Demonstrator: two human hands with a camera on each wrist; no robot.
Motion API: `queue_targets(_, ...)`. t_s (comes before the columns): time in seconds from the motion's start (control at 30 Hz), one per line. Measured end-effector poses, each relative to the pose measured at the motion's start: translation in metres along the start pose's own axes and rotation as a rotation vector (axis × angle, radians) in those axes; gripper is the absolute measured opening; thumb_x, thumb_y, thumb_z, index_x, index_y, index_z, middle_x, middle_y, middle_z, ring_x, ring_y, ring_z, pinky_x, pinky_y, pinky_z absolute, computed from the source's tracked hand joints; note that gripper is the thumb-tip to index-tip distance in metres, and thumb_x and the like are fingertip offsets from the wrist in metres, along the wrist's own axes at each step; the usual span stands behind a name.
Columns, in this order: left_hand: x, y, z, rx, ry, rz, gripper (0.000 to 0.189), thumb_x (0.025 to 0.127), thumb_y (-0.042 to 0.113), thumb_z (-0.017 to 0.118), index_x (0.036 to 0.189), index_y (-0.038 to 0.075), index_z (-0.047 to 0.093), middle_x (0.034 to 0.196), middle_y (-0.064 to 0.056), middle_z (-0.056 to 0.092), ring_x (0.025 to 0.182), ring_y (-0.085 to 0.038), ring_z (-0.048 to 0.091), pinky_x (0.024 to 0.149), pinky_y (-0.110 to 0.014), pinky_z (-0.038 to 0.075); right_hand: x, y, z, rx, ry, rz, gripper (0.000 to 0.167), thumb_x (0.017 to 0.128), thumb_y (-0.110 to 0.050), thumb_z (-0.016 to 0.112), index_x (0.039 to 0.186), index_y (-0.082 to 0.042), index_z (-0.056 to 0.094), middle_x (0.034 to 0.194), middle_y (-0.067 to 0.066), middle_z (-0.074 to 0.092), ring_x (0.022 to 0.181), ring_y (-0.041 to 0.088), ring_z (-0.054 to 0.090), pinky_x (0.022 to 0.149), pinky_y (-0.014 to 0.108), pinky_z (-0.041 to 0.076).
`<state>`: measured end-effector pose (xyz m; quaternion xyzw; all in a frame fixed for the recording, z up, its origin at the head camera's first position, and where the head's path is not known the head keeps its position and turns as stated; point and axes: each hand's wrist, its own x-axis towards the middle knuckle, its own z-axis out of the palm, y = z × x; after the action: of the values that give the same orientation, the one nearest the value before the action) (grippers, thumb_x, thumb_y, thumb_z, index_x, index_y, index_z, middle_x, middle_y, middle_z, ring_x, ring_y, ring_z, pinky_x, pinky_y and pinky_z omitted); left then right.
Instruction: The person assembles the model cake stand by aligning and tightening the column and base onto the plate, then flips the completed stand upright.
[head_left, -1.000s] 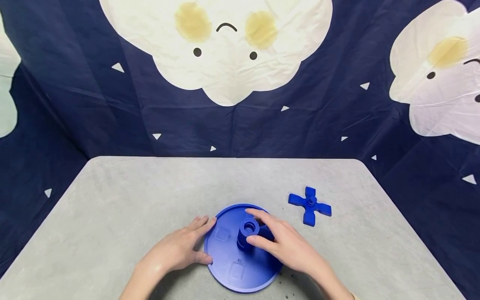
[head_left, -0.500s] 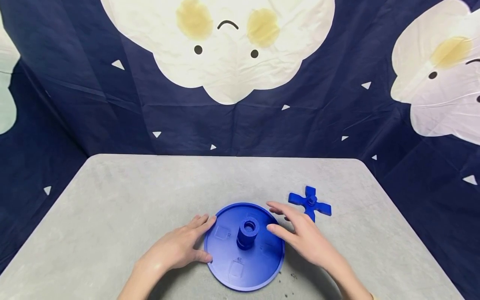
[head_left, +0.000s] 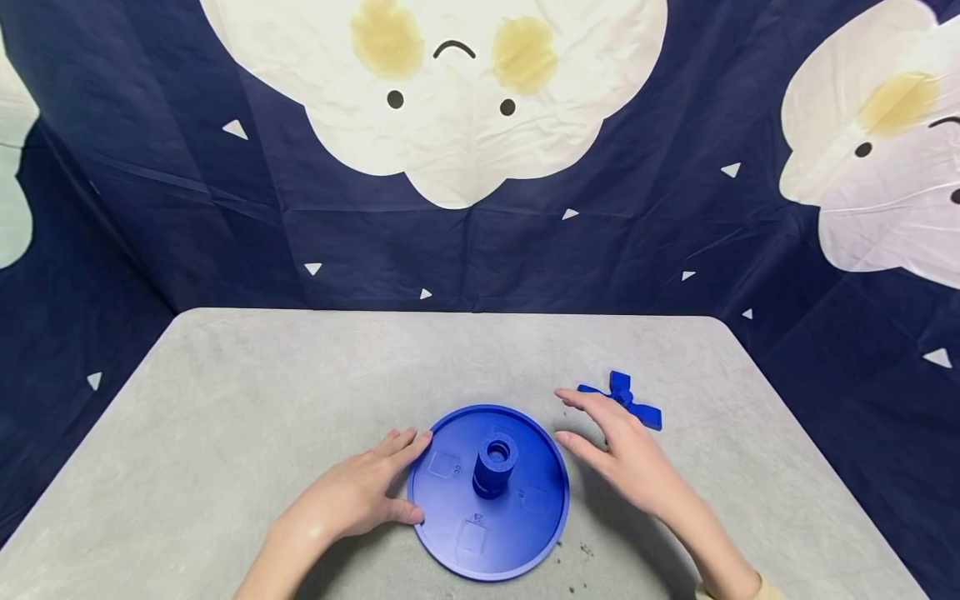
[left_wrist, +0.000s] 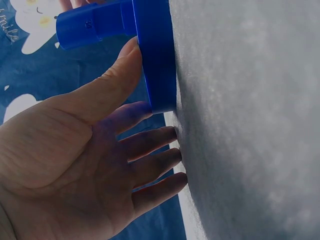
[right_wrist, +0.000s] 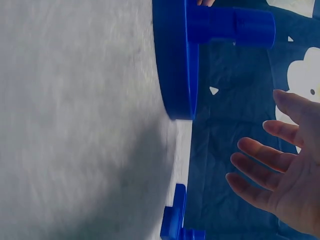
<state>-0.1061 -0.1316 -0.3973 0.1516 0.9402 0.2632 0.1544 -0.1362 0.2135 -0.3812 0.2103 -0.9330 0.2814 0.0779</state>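
A round blue plate (head_left: pixel 517 542) with a raised rim lies on the table, a hollow blue post (head_left: pixel 495 468) standing upright at its middle. My left hand (head_left: pixel 360 492) rests against the plate's left rim, its thumb and index finger touching the edge while the other fingers reach down to the table in the left wrist view. My right hand (head_left: pixel 626 454) hovers over the table right of the plate, fingers spread and holding nothing. Just beyond it lies a blue four-armed cross (head_left: pixel 621 390) with a short peg at its centre; the hand hides its near arm in the head view.
The grey table (head_left: pixel 300 375) has rounded far corners. A dark blue cloth (head_left: pixel 360 233) printed with white clouds hangs behind and at both sides. Small dark crumbs (head_left: pixel 587 550) lie right of the plate's near edge.
My right hand has left the post and moved right, past the plate's rim towards the cross, partly covering it. The left hand and the plate have stayed in place.
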Motion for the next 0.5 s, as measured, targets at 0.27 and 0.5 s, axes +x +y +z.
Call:
queue_targets(0.27, 0.000, 0.000, -0.001, -0.001, 0.000, 0.004, 0.097, 0.076, 0.043, 0.086, 0.157, 0.013, 0.043, 0.165, -0.018, 0.039, 0.154, -0.044, 0.033, 0.120, -0.067, 0.033, 0.004, 0.017, -0.008, -0.037, 0.028, -0.019, 0.049, 0.097, -0.034, 0.071, 0.143, -0.021, 0.060, 0.140, 0.000, 0.066, 0.134, 0.026, 0.060, 0.110, 0.055, 0.049)
queue_targets(0.5, 0.000, 0.001, -0.001, 0.001, -0.002, 0.010, 0.096, 0.076, 0.043, 0.086, 0.157, 0.013, 0.044, 0.164, -0.018, 0.040, 0.153, -0.044, 0.034, 0.120, -0.067, 0.034, 0.004, 0.036, -0.013, -0.043, 0.049, -0.014, 0.049, 0.095, -0.026, 0.074, 0.141, -0.016, 0.061, 0.139, 0.010, 0.066, 0.132, 0.033, 0.061, 0.107, 0.059, 0.050)
